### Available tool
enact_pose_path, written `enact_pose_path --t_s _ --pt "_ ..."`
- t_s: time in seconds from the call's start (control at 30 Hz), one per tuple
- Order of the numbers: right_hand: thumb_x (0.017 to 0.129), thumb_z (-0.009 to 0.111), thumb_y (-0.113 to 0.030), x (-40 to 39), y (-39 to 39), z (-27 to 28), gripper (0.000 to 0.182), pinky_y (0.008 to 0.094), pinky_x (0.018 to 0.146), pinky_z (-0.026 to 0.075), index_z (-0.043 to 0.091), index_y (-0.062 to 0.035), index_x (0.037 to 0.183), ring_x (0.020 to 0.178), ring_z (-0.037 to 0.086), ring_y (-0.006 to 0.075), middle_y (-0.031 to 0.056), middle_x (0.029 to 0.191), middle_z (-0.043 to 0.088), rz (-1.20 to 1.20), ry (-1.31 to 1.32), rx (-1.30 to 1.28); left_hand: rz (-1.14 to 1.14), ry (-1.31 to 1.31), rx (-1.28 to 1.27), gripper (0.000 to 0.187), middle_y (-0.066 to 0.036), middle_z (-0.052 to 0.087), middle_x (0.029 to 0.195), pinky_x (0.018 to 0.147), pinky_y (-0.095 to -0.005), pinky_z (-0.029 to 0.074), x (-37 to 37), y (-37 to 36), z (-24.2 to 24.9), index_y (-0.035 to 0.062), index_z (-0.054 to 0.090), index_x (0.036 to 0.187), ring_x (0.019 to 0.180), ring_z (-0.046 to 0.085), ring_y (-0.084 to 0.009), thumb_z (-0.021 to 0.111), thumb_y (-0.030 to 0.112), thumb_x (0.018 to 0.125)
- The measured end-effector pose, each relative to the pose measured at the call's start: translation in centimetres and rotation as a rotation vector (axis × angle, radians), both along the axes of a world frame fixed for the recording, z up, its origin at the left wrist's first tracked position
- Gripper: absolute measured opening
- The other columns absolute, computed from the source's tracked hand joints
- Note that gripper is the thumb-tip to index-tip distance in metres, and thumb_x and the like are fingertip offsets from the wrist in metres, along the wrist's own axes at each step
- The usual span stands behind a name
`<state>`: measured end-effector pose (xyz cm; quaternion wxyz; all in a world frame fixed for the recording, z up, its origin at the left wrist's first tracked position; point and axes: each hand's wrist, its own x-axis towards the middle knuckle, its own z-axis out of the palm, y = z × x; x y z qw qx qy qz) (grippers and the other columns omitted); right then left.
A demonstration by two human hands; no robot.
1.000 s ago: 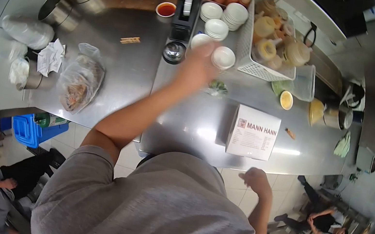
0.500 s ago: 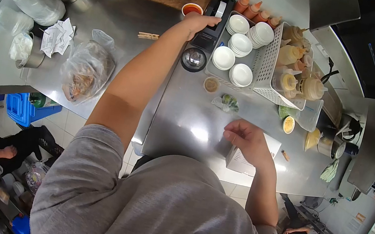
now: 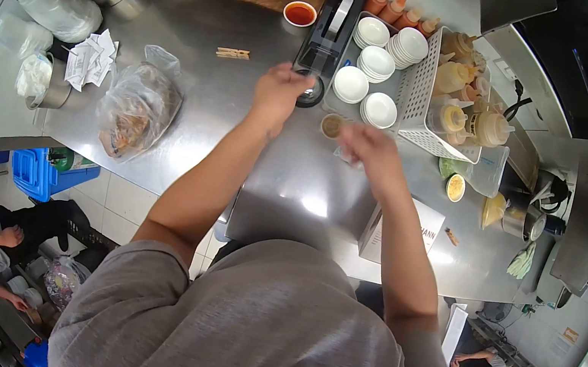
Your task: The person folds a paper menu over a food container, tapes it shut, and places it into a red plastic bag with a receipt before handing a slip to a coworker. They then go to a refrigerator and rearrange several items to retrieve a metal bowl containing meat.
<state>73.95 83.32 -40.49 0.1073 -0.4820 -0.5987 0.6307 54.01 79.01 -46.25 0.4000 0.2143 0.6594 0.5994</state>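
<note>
Steel counter (image 3: 294,183); both hands (image 3: 277,92) (image 3: 365,149) flank a small round sauce cup (image 3: 332,125).

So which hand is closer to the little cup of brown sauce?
The right hand. It sits just beside the little cup of brown sauce, almost touching it. The left hand is farther off on the cup's other side, by the bell.

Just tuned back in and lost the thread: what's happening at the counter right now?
A person in a grey shirt stands at a steel counter, both hands out over it. The left hand is beside a call bell. The right hand is next to a small sauce cup, just in front of the tray of stacked white bowls. Motion blur hides whether either hand grips anything.
</note>
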Motion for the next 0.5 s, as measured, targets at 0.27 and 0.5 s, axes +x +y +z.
enact_pose_path --t_s 0.27,0.5 --pt "0.074 0.077 -0.031 -11.4 8.5 -5.1 0.036 0.0255 0.047 0.034 0.063 -0.0004 0.064 0.051 0.046 0.0091 0.003 0.061 0.056 -0.276 -0.122 0.169 0.033 -0.089 -0.042 0.018 -0.01 0.059 0.109 0.097 -0.0309 0.032 1.3 -2.3 -2.9 0.0011 0.069 0.08 0.117 0.043 -0.0159 0.072 0.019 0.08" --pt "0.062 0.084 -0.032 -12.0 9.6 -7.4 0.037 0.0326 0.056 0.045 0.067 0.0006 0.063 0.056 0.057 0.0194 0.0069 0.059 0.061 -0.245 -0.243 0.424 0.124 -0.226 -0.071 0.015 -0.003 0.065 0.082 0.088 -0.0241 0.036 1.8 -1.5 -4.8 0.0021 0.067 0.08 0.085 0.054 -0.0101 0.074 0.015 0.078"
